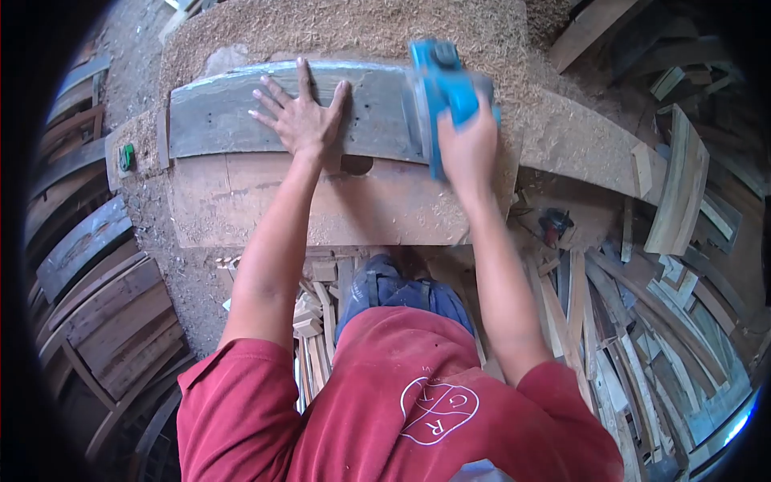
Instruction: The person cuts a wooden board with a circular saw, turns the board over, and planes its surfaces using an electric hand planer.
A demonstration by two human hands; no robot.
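Observation:
A weathered grey board with small dark holes lies across the workbench. My left hand rests flat on it, fingers spread wide. My right hand is wrapped around the handle of a teal electric planer, slightly blurred. The planer is at the board's right end; its underside is hidden, so I cannot tell whether it touches the wood.
Wood shavings cover the bench's far side. A small green object sits at the left end. Planks are stacked at left, and offcuts crowd the floor at right. A curved wooden piece leans at right.

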